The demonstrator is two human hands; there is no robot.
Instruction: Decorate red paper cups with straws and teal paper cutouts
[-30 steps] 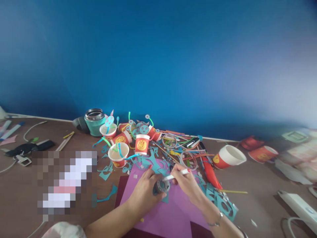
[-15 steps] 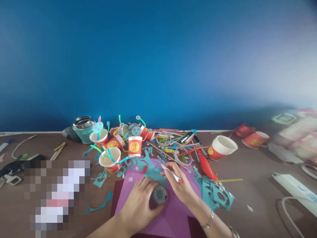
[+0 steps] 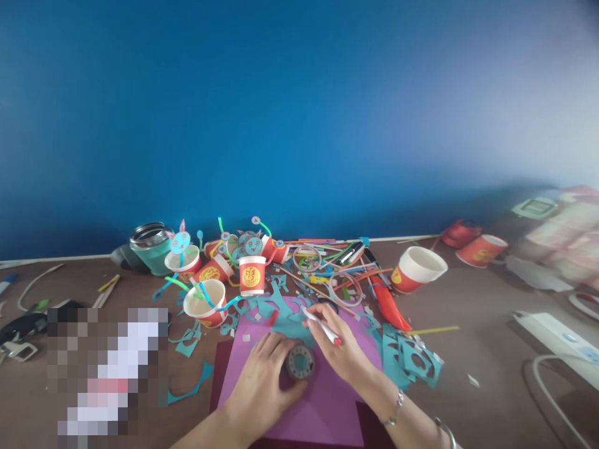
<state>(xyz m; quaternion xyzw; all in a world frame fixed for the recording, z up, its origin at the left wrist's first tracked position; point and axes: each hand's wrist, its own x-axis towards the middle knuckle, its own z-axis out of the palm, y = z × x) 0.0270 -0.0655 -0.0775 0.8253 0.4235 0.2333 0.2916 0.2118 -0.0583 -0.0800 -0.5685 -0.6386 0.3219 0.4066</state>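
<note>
My left hand [image 3: 262,383] curls round a small grey round piece [image 3: 300,362] with a ringed top, on or just above purple paper [image 3: 327,415]. Its exact kind is unclear. My right hand [image 3: 344,349] pinches a white marker [image 3: 322,326] with a red end, its tip pointing up and left over blue paper [image 3: 292,327]. The blue paper lies on the purple sheet, partly hidden by my hands. A small red piece [image 3: 273,318] rests on it.
Red paper cups with blue faces and pipe-cleaner arms, such as one cup [image 3: 253,277], crowd the back left. Pens and tape rings [image 3: 345,290] lie behind my hands. Cut blue scraps [image 3: 412,365] and a white cup [image 3: 421,268] are at right, beyond them a power strip [image 3: 559,349].
The view has shifted and tilted slightly. Both hands keep their grips, with the marker still over the blue paper; little else has visibly moved.
</note>
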